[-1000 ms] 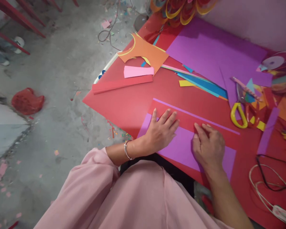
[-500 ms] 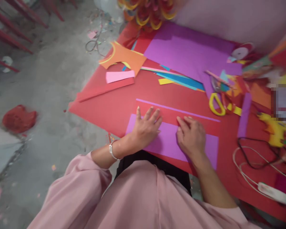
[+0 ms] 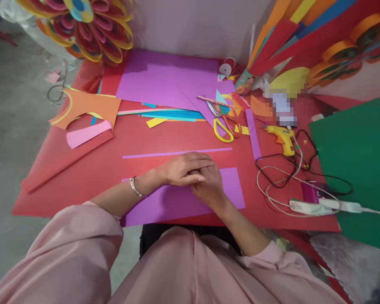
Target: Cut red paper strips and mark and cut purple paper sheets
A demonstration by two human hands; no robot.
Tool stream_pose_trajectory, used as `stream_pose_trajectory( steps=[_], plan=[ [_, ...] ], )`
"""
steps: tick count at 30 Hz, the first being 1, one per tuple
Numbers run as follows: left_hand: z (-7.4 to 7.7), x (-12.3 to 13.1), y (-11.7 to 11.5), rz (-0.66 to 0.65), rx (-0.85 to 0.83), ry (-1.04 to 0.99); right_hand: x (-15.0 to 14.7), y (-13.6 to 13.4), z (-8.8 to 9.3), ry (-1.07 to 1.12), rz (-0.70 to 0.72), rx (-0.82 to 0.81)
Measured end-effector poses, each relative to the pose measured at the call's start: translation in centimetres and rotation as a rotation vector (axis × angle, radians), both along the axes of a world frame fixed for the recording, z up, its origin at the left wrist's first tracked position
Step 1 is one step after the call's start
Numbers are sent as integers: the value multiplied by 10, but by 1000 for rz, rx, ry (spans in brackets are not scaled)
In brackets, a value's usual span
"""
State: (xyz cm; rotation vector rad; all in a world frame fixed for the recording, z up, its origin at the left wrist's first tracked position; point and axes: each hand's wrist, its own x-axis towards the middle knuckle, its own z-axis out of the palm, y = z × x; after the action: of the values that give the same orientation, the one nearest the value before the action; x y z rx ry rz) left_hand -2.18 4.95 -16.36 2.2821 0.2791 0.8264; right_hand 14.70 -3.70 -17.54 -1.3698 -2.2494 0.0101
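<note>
My left hand (image 3: 185, 168) lies across my right hand (image 3: 210, 183), its fingers stretched out and holding nothing. The right hand's fingers are mostly hidden beneath it, so their hold does not show. Both hands rest over a purple sheet (image 3: 177, 200) at the table's front edge. Just beyond them a thin purple strip (image 3: 158, 153) lies flat on the red tabletop (image 3: 91, 173).
Scissors (image 3: 223, 128) with a yellow and a red handle lie beyond the strip. A yellow glue gun (image 3: 281, 137) and a white power strip (image 3: 313, 207) with tangled cables sit to the right, beside a green board (image 3: 357, 164). A large purple sheet (image 3: 171, 76) lies at the back.
My hands were apart on the purple sheet, fingers spread; the left has come over the right. The camera view has turned to the right and levelled.
</note>
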Motion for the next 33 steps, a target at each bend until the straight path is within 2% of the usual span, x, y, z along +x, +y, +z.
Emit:
stream_pose_trajectory(
  steps=[7,13,15,17,18,20,21,23,25,27,30,33],
  plan=[
    [3,4,3,-72,-72,-53,-2,-3,4,30,-22,-55],
    [1,4,2,-44,-68,-10,3,0,3,109,24,-81],
    [2,3,0,-21,-69,11,10,-5,12,113,75,-88],
    [3,3,-1,5,-78,39,22,-11,30,132,108,-78],
    [3,3,-1,13,-75,55,29,-12,41,159,101,-72],
    [2,4,-2,18,-46,99,42,-1,66,272,-4,-61],
    [1,4,-2,16,-20,125,48,12,76,302,-80,-69],
    [-1,5,-3,15,41,174,58,54,90,219,-290,-32],
    [-3,5,-3,20,96,210,63,113,91,125,-426,8],
    [-4,6,-4,19,137,227,65,172,82,46,-514,-66],
    [-6,5,-4,22,170,230,64,235,64,-9,-531,-171],
    [-8,5,-5,37,172,209,63,256,61,-68,-537,-273]
  ],
)
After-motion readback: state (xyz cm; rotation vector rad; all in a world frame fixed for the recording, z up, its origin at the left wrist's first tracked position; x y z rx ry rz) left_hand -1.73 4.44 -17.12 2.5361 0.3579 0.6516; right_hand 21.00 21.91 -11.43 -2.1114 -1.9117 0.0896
